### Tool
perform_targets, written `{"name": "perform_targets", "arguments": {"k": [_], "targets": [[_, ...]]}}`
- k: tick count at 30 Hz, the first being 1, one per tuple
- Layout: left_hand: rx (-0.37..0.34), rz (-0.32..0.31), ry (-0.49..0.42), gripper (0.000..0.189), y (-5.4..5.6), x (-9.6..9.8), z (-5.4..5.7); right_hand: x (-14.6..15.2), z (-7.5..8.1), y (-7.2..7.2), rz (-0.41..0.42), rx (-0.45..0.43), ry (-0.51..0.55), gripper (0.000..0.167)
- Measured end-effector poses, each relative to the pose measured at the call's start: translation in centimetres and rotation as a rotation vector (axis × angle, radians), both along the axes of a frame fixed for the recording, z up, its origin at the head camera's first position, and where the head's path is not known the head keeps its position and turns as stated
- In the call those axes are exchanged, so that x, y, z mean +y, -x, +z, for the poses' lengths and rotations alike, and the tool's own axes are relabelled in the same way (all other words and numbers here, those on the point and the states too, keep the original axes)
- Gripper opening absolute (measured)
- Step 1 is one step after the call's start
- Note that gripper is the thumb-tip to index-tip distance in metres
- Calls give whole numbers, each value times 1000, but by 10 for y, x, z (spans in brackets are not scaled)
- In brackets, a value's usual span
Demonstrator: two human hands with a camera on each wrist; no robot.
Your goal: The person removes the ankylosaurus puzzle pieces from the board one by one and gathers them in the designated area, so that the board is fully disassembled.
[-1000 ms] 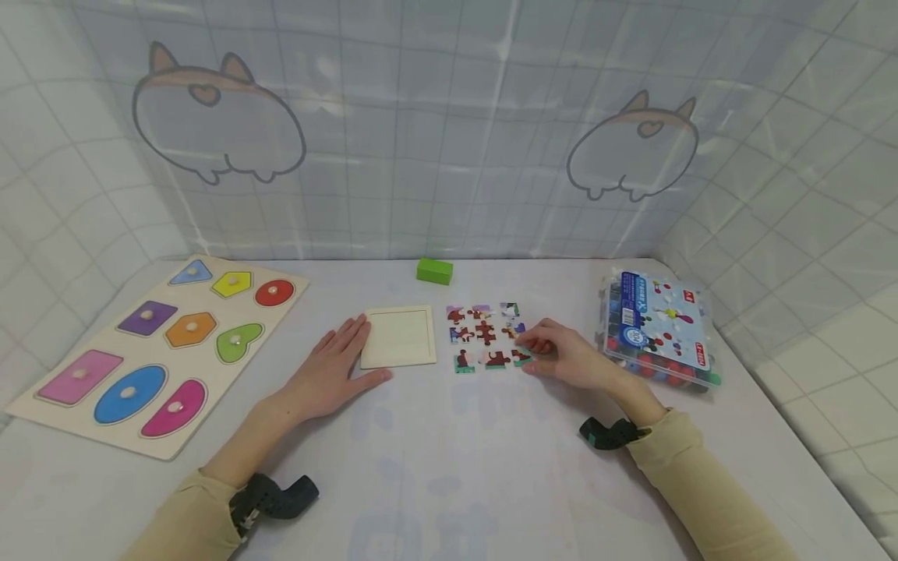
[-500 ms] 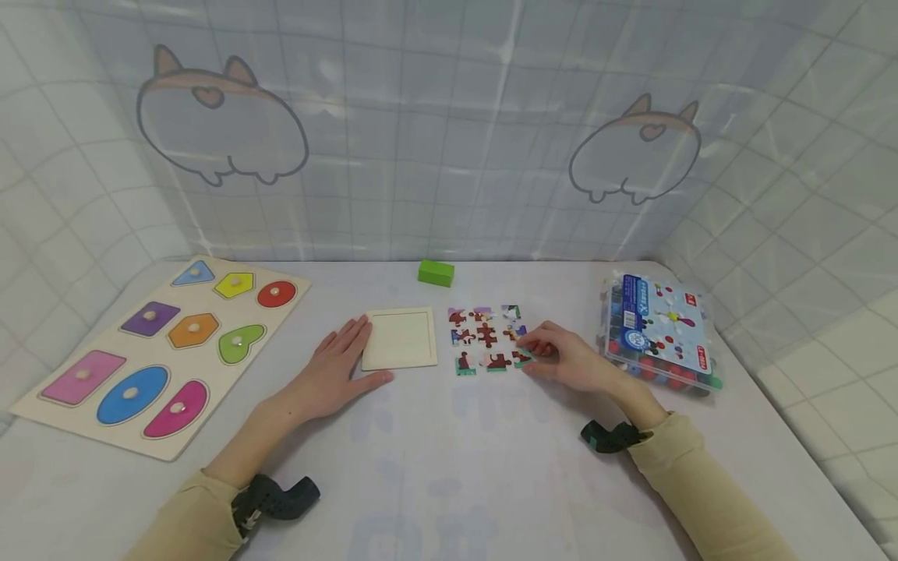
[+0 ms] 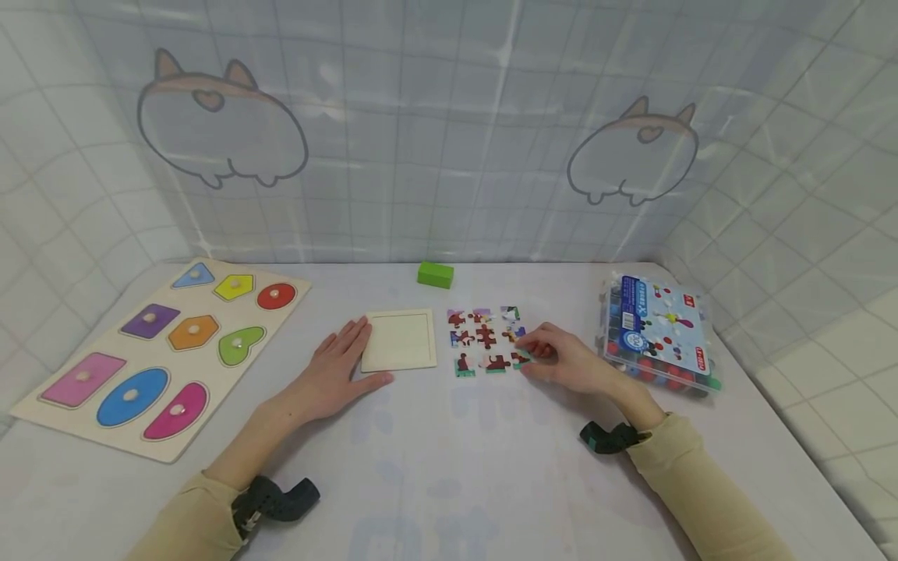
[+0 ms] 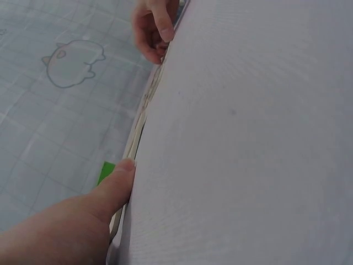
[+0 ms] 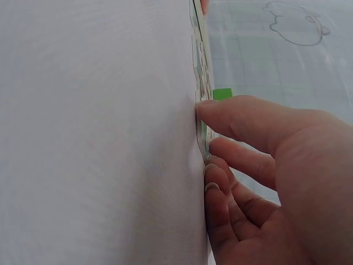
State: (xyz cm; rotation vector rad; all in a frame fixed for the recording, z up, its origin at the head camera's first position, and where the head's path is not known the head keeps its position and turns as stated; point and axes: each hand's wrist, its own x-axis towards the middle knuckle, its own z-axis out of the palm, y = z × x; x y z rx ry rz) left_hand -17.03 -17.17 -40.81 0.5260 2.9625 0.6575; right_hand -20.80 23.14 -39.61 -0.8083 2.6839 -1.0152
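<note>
My left hand [image 3: 328,375] lies flat on the table with straight fingers. Its fingertips touch the left edge of a square, pale wooden puzzle frame [image 3: 398,340], and its thumb is by the near left corner. Just right of the frame, several jigsaw puzzle pieces [image 3: 486,336] are spread in loose rows, with brown, purple and green print. Over the near right corner of these, my right hand [image 3: 564,360] pinches a puzzle piece [image 3: 519,358] between thumb and forefinger, down at table level. The right wrist view shows the thumb [image 5: 220,110] on its near edge; the fingers partly hide it.
A shape board [image 3: 157,436] with knobbed coloured pieces lies on the left. At the back stands a green block [image 3: 436,275]. A clear box [image 3: 659,331] of small coloured parts is right of my right hand. A tiled curtain [image 3: 449,156] surrounds the table.
</note>
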Motion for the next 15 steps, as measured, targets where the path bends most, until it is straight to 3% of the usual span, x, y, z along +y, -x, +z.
{"name": "perform_targets", "arguments": {"k": [15], "targets": [[9, 6, 8, 98, -1, -1, -1, -2, -1, 2, -3, -4, 3, 38]]}}
